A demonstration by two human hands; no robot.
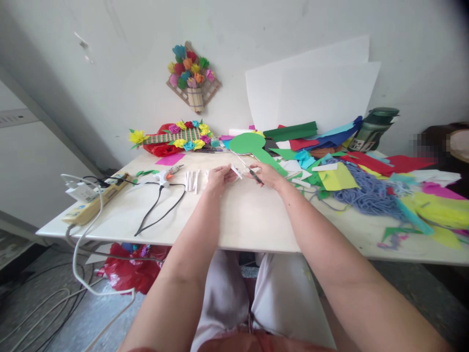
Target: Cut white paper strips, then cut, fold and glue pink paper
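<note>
My left hand [219, 177] is closed in a pinch on a small white paper piece [236, 171] above the white table [234, 220]. My right hand [267, 175] is closed around a thin dark tool [255, 176], whose thin metal end [240, 159] points up and left toward the paper piece. The two hands sit close together at the table's middle. Just behind them lies a green paper shape [252, 145] with a round head and a stem.
White paper rolls [193, 180] and a glue gun [166, 176] with a black cord lie left of my hands, a power strip [93, 200] further left. Coloured paper scraps and blue yarn [366, 193] cover the right side. A paper-flower craft [179, 137] stands at the back.
</note>
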